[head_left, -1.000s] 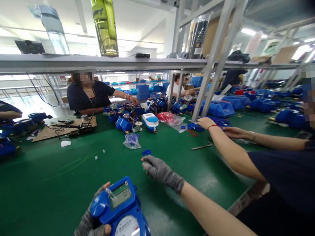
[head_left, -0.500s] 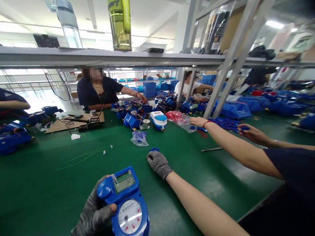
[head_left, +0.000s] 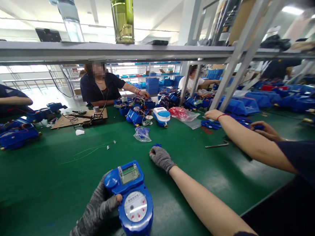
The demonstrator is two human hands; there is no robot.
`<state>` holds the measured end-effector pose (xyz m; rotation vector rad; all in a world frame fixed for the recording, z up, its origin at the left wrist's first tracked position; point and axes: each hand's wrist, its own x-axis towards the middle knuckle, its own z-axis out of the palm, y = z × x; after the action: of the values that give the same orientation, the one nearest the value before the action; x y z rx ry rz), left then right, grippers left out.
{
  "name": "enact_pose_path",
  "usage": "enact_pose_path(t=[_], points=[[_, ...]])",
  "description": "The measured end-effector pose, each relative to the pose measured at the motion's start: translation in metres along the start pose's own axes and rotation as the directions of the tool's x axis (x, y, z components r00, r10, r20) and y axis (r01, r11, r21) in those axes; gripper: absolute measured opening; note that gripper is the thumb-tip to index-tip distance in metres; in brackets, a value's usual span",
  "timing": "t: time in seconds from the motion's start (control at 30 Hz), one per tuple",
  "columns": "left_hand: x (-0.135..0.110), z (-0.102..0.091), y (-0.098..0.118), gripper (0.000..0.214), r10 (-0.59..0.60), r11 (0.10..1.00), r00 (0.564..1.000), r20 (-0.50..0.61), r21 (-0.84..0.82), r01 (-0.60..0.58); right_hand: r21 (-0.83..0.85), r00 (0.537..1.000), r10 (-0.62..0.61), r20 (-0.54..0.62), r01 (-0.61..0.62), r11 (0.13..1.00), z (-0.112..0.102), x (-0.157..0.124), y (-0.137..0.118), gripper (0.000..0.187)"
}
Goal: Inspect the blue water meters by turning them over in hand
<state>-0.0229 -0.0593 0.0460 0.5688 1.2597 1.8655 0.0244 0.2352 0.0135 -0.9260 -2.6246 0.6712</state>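
A blue water meter (head_left: 137,221) with a round dial and a small grey display is in my left hand (head_left: 99,206), its thumb over the near side of the casing. The meter is tilted above the green table, its brass end pointing toward me. My right hand (head_left: 162,158), in the same kind of grey fingerless glove, rests on the table beyond the meter with curled fingers. Small blue pieces (head_left: 156,145) show just past its knuckles. Whether those fingers pinch any of them is hidden.
A bag of blue parts (head_left: 142,133), a white-and-blue meter (head_left: 162,116) and a pile of opened meters (head_left: 136,110) lie ahead. A hex key (head_left: 216,145) is at right, near a co-worker's arm (head_left: 238,137). A metal shelf (head_left: 100,51) spans overhead.
My view has shifted slightly, so most things sit a little further right. The meter stays in my left hand. The co-worker's arm at right has moved, uncovering more of the hex key.
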Motion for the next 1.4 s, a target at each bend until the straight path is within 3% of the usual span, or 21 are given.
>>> enact_pose_path(t=[0.07, 0.17, 0.27, 0.37, 0.57, 0.7, 0.87, 1.07, 1.17, 1.27, 1.4], points=[[-0.001, 0.004, 0.003, 0.069, -0.01, 1.0, 1.0, 0.007, -0.026, 0.01, 0.152, 0.995, -0.091, 0.03, 0.086, 0.985, -0.014, -0.021, -0.007, 0.015], [-0.002, 0.008, 0.007, 0.069, -0.033, 0.997, 0.999, 0.025, -0.068, 0.034, 0.486, 0.959, -0.281, 0.046, 0.224, 0.845, -0.038, -0.068, -0.022, 0.012], [-0.002, 0.011, 0.008, 0.067, -0.037, 0.997, 0.999, 0.013, -0.063, 0.038, 0.574, 0.93, -0.358, 0.08, 0.251, 0.78, -0.057, -0.108, -0.039, 0.008], [-0.003, 0.012, 0.008, 0.067, -0.026, 0.997, 1.0, 0.008, -0.07, 0.026, 0.546, 0.919, -0.38, 0.101, 0.268, 0.794, -0.064, -0.122, -0.051, 0.006], [-0.003, 0.011, 0.008, 0.064, -0.031, 0.997, 0.999, 0.035, -0.074, 0.033, 0.482, 0.902, -0.413, 0.13, 0.306, 0.821, -0.07, -0.118, -0.059, 0.006], [-0.002, 0.008, 0.007, 0.062, -0.021, 1.0, 1.0, 0.021, -0.018, 0.022, 0.344, 0.882, -0.451, 0.137, 0.385, 0.856, -0.076, -0.118, -0.064, 0.008], [-0.001, 0.007, 0.009, 0.067, -0.006, 0.999, 1.0, -0.002, 0.054, 0.006, 0.204, 0.823, -0.555, 0.123, 0.527, 0.825, -0.081, -0.121, -0.069, 0.012], [0.001, 0.007, 0.006, 0.075, -0.011, 0.999, 1.0, -0.003, 0.037, 0.011, 0.017, 0.706, -0.695, 0.134, 0.7, 0.714, -0.087, -0.138, -0.063, 0.024], [0.001, 0.004, 0.002, 0.078, -0.02, 0.999, 1.0, -0.011, 0.03, 0.021, -0.083, 0.72, -0.682, 0.13, 0.693, 0.716, -0.084, -0.147, -0.059, 0.028], [0.002, 0.003, 0.002, 0.073, -0.015, 0.997, 0.998, -0.064, 0.072, 0.02, -0.125, 0.778, -0.607, 0.16, 0.626, 0.77, -0.076, -0.155, -0.056, 0.031], [0.001, 0.006, 0.006, 0.068, 0.022, 0.988, 0.994, -0.103, 0.153, -0.006, -0.09, 0.839, -0.533, 0.107, 0.542, 0.835, -0.071, -0.162, -0.055, 0.032]])
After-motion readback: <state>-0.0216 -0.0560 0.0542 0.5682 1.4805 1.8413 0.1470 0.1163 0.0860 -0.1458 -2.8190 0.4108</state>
